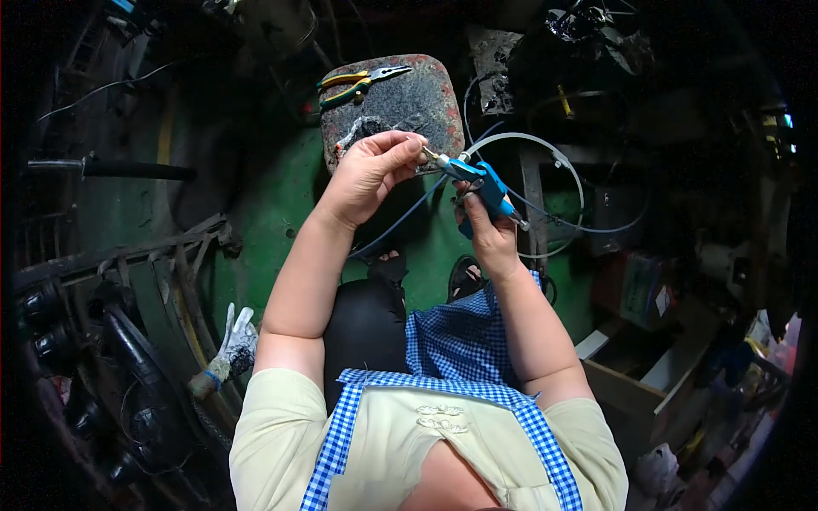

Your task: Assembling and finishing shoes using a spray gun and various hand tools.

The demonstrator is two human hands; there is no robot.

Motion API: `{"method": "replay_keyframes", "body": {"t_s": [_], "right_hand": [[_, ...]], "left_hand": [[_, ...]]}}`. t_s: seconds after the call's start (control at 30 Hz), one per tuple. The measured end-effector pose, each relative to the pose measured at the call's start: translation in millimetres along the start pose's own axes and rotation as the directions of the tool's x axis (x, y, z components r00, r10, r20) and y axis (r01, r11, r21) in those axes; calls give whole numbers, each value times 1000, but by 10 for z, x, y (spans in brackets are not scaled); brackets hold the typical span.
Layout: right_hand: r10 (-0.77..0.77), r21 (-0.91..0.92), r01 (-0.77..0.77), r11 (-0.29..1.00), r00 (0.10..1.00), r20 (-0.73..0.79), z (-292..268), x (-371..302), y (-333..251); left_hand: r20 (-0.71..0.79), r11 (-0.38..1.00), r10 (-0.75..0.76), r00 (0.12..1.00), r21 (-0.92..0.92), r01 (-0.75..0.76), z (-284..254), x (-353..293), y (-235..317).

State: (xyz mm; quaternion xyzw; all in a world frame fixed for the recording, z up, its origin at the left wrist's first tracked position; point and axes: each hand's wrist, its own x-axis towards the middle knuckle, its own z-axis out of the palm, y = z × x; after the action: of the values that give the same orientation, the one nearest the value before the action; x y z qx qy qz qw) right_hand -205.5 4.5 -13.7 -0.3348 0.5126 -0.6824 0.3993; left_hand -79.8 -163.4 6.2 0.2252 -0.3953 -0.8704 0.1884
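My right hand (490,234) is wrapped round a blue trigger gun (490,189), which has a metal nozzle at its upper left end and a metal fitting at the lower right. My left hand (383,162) is closed in a pinch right at the nozzle's thin tip; whatever lies between the fingertips is too small to make out. A pale hose (577,179) loops to the right of the gun, and a thin blue hose (405,217) runs below it. Just beyond my hands is a worn stool (439,98) with pliers (362,83) lying on its seat, yellow and green in the handles.
Dirty pale gloves (237,342) hang at the left by a metal rack (111,255). Black curved parts (141,358) are piled at lower left. An open wooden box (626,387) stands at lower right. The floor (290,200) is green.
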Motion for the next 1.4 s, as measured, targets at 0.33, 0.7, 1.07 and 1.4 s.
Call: {"method": "replay_keyframes", "body": {"t_s": [0.33,0.7,1.07,1.4], "right_hand": [[-91,-345,118,931,991,94,138,-12,-123],[-2,-258,24,966,996,86,218,60,87],[-171,-518,91,850,979,-108,114,208,59],[-102,-507,14,862,984,-146,-14,226,210]], "left_hand": [[-145,982,104,984,-140,-124,180,-207,-122],[-200,964,-7,980,-263,-47,4,-147,-232],[-270,105,545,793,961,255,-1537,1082,-200],[-180,-199,463,868,933,299,-1237,1402,-113]]}}
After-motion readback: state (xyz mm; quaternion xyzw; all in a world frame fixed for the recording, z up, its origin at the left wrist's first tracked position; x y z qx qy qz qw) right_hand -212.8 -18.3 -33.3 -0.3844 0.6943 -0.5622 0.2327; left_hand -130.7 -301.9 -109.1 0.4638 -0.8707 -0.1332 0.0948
